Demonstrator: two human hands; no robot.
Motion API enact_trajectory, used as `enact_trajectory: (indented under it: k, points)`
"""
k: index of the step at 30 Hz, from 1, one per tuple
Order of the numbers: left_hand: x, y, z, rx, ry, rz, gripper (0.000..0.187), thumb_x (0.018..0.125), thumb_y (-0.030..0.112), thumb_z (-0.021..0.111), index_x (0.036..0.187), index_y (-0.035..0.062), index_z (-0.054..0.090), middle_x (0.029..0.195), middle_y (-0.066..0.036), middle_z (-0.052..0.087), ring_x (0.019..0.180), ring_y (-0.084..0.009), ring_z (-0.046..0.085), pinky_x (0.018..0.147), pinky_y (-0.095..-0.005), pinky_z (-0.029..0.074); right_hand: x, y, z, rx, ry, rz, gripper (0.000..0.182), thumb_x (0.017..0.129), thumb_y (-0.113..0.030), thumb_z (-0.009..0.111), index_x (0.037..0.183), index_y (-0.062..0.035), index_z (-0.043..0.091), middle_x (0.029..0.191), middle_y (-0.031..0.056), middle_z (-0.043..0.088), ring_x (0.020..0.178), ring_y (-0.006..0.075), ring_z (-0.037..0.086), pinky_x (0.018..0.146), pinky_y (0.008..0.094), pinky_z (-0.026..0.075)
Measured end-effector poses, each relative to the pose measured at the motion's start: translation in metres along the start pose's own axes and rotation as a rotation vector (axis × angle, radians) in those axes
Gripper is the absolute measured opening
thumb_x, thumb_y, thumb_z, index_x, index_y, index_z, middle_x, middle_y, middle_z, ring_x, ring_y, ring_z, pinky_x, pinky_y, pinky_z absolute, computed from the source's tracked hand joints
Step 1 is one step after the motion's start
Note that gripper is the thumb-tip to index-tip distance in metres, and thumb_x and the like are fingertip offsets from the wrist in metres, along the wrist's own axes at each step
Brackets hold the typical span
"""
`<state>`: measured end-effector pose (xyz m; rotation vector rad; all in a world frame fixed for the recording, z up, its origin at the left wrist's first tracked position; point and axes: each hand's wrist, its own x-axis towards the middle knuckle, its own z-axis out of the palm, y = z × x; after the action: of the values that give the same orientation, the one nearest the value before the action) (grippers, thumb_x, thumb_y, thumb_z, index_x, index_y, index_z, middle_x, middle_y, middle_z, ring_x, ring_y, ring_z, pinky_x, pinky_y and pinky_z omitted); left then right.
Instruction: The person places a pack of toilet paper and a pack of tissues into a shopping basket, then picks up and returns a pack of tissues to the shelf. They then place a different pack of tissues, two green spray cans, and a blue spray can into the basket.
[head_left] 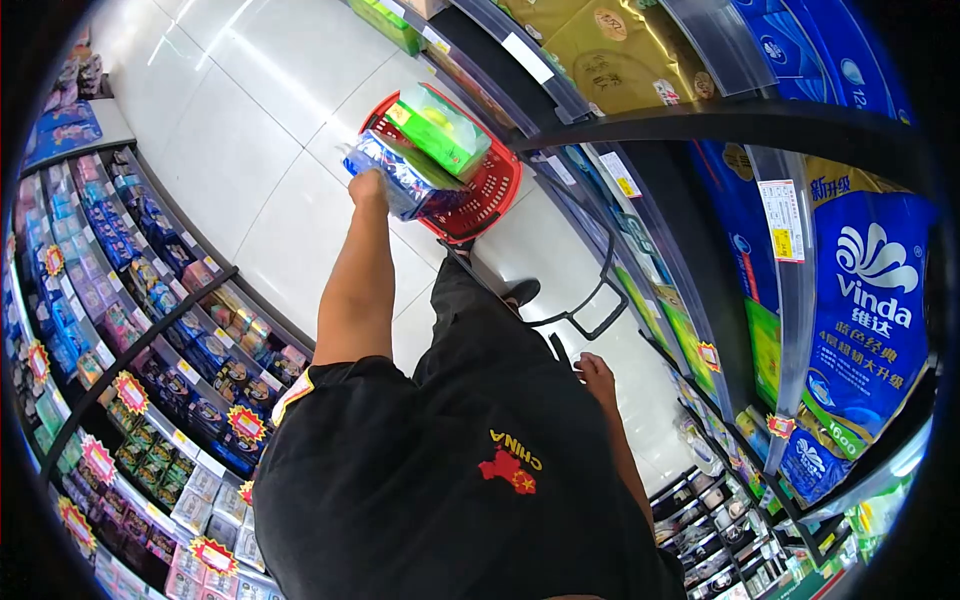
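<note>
My left hand is closed on the edge of a blue-and-white plastic-wrapped pack, which is tilted over the near left side of a red shopping basket. Beside that pack, inside the basket, lies a green plastic-wrapped pack. The basket's black pull handle slants out to the right, over the floor. My right hand hangs by my side below the handle, apart from it, with loosely bent fingers and nothing visible in them.
Shelves of small packaged goods curve along the left. On the right, shelves hold large packs, among them a blue Vinda pack, with price tags along their edges. White floor tiles run between them. My shoe is near the basket.
</note>
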<state>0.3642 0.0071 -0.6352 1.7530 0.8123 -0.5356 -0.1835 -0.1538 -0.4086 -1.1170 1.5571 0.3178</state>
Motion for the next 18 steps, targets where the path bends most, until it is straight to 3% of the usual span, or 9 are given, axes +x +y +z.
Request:
enact_trajectory:
  k: [2, 8, 14, 18]
  points:
    - [-0.009, 0.006, -0.006, -0.120, -0.065, -0.177, 0.012, 0.086, 0.010, 0.060, 0.090, 0.0001, 0.065, 0.079, -0.009, 0.066, 0.063, -0.0209, 0.061, 0.056, -0.0349, 0.051, 0.002, 0.000, 0.000, 0.005, -0.006, -0.005, 0.037, 0.096, -0.029, 0.057, 0.124, -0.0036, 0.059, 0.103, 0.0095, 0.067, 0.085, 0.0183, 0.066, 0.066, 0.0296, 0.052]
    - [-0.012, -0.002, -0.025, -0.263, -0.209, -0.289, 0.009, 0.089, 0.010, 0.057, 0.090, 0.0025, 0.063, 0.075, -0.007, 0.064, 0.059, -0.0197, 0.061, 0.054, -0.0331, 0.052, 0.009, -0.011, 0.008, 0.024, -0.036, -0.047, 0.038, 0.097, -0.030, 0.058, 0.124, -0.0032, 0.059, 0.104, 0.0097, 0.067, 0.087, 0.0192, 0.066, 0.068, 0.0308, 0.053]
    - [-0.033, 0.003, -0.015, -0.363, -0.169, -0.245, 0.011, 0.090, 0.010, 0.056, 0.095, 0.0027, 0.061, 0.082, -0.009, 0.066, 0.070, -0.0211, 0.063, 0.064, -0.0372, 0.054, 0.010, -0.026, 0.008, 0.010, -0.030, -0.069, 0.037, 0.097, -0.029, 0.057, 0.125, -0.0040, 0.059, 0.105, 0.0096, 0.067, 0.088, 0.0181, 0.066, 0.068, 0.0298, 0.053]
    - [-0.036, 0.006, -0.010, -0.450, -0.163, -0.241, 0.012, 0.089, 0.013, 0.058, 0.081, 0.0036, 0.060, 0.074, -0.006, 0.061, 0.061, -0.0197, 0.057, 0.058, -0.0334, 0.049, 0.013, -0.021, 0.005, 0.014, -0.020, -0.059, 0.036, 0.097, -0.028, 0.057, 0.124, -0.0041, 0.059, 0.105, 0.0091, 0.067, 0.088, 0.0181, 0.067, 0.067, 0.0293, 0.053]
